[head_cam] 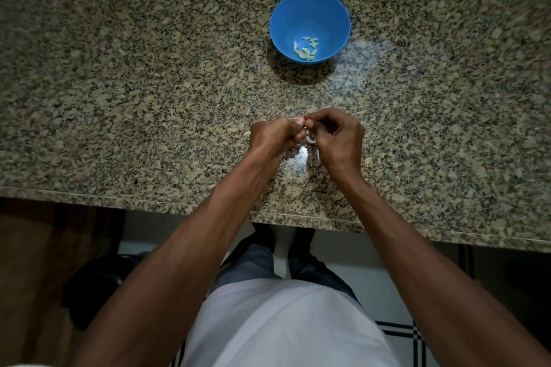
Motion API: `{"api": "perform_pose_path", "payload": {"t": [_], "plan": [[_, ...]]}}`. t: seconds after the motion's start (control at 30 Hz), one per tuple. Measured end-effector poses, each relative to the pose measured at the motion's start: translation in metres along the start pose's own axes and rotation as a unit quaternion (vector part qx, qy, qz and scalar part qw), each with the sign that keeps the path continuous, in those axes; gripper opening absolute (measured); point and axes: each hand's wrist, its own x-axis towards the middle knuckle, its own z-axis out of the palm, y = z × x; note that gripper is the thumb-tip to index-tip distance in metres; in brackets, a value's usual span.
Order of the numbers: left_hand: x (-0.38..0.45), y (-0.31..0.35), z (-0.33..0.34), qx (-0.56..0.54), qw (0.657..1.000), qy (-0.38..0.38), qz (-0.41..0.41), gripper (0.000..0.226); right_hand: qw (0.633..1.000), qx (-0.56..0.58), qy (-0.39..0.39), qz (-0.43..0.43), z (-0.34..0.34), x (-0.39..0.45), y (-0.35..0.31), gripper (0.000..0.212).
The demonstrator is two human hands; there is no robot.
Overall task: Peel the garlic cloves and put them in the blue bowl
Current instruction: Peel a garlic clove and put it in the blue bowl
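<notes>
At frame centre my left hand (272, 135) and right hand (337, 135) pinch one garlic clove (310, 138), its long axis hidden by my fingers; blue bowl (310, 27) sits above on the worktop (149, 83).

blue bowl (310, 6) upright on counter, several peeled garlic cloves (305, 48) inside at bottom.

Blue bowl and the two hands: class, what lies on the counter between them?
In the head view, only bare granite counter lies between the blue bowl and the left hand and right hand.
</notes>
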Motion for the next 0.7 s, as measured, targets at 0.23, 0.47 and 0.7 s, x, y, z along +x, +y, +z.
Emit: {"api": "perform_pose_path", "payload": {"t": [0.23,0.47,0.7], "plan": [[-0.005,-0.009,0.011,-0.116,0.989,0.024,-0.086,0.016,0.992,-0.1,0.015,-0.082,0.008,-0.009,0.012,0.016],[-0.007,-0.009,0.019,-0.203,0.974,0.055,-0.083,0.024,0.993,-0.088,0.041,-0.071,0.013,-0.01,0.009,0.011],[0.002,-0.019,-0.003,-0.018,0.996,0.02,0.089,0.01,0.93,0.231,-0.03,0.285,0.004,0.005,-0.01,0.013]]}}
